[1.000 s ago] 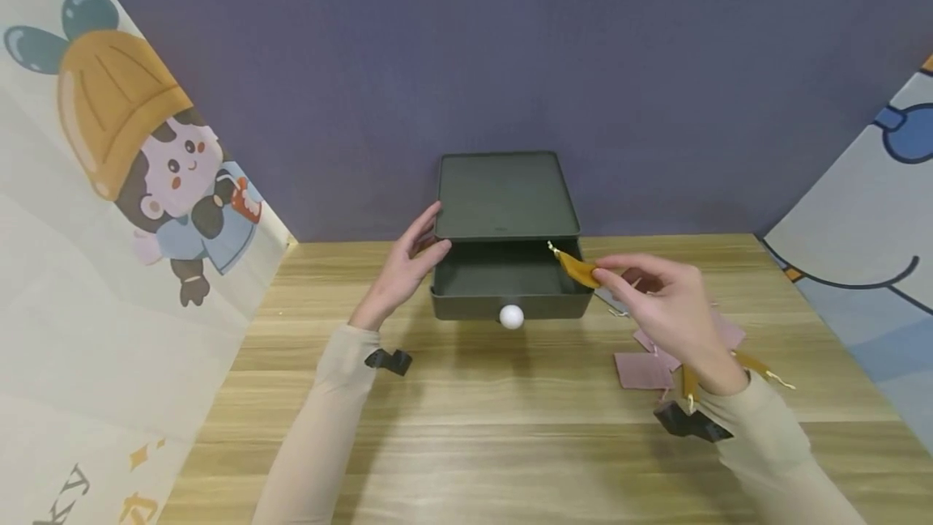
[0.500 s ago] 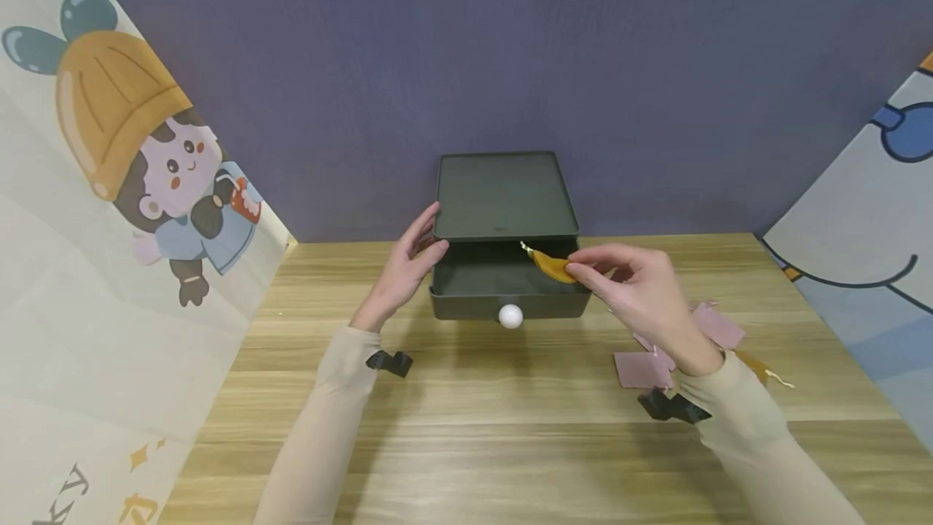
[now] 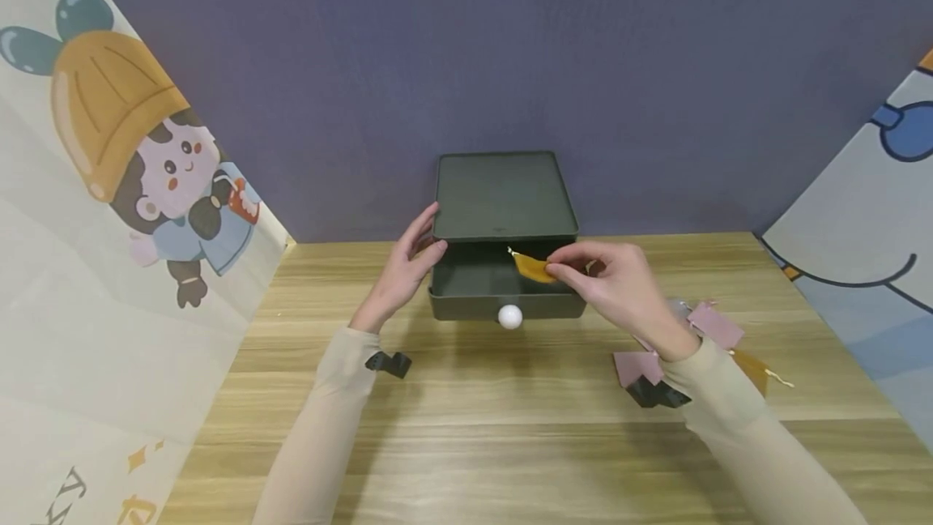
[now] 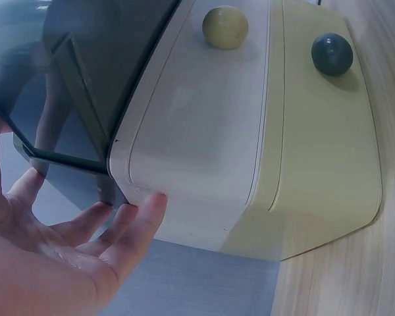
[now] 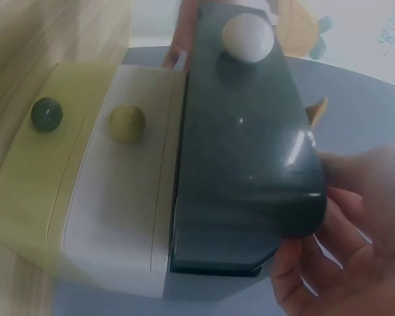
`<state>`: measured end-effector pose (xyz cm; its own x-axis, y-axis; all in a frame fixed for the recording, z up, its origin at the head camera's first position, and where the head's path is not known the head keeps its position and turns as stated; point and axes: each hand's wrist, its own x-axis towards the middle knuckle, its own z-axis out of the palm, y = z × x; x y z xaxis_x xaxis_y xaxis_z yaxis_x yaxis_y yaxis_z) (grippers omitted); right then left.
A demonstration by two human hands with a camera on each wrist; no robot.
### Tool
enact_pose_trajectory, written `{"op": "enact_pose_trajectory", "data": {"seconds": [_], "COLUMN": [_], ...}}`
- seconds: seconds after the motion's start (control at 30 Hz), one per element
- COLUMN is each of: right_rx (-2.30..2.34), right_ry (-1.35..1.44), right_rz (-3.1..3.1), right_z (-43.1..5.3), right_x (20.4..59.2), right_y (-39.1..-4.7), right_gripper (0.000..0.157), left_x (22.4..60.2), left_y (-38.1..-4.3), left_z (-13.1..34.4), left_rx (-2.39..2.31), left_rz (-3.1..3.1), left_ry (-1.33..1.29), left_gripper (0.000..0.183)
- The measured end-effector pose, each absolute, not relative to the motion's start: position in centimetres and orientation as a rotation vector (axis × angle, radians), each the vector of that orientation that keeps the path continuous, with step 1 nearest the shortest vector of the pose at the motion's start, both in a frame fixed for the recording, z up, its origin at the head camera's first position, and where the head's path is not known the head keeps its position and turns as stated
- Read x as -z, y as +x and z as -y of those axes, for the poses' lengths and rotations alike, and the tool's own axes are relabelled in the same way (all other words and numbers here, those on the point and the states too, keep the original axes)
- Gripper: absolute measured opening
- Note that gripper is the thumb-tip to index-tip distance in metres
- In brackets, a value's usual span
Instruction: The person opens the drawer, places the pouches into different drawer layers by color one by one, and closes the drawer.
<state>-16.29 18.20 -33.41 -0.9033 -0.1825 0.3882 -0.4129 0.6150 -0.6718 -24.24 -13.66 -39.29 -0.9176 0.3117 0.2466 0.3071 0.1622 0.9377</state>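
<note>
Three-tier drawer unit [image 3: 506, 194], beside left hand [image 3: 398, 274], fingers spread; a nudge might shift it. Top drawer [image 3: 466, 309], open below right hand [image 3: 615, 280]. Ochre pouch [image 3: 532, 269], over drawer, right fingers pinching one end; early release could drop it askew. Cord [image 3: 512, 251], ahead of fingers; may snag.

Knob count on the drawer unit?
3: a white knob on the open dark drawer at the top, a yellow knob on the white drawer in the middle, a dark knob on the yellow drawer below. None looks hidden.
</note>
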Motion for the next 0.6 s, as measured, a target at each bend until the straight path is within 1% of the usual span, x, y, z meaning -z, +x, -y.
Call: {"op": "enact_pose_trajectory", "data": {"seconds": [0.27,0.6], "right_rx": [-1.085,-1.066], "right_ry": [0.566,0.549], "right_rz": [2.586,2.605], "right_z": [-17.7,-16.7], "right_x": [33.4,33.8], "right_y": [-17.6,-18.9], "right_gripper": [0.006,0.01], "left_x": [39.3,39.3], "left_y": [-24.1,-24.2], "left_z": [13.6,13.4], "left_rx": [-1.927,-1.95], "left_rz": [-2.403,-2.417], "left_ry": [0.615,0.61], "left_gripper": [0.065,0.065]}}
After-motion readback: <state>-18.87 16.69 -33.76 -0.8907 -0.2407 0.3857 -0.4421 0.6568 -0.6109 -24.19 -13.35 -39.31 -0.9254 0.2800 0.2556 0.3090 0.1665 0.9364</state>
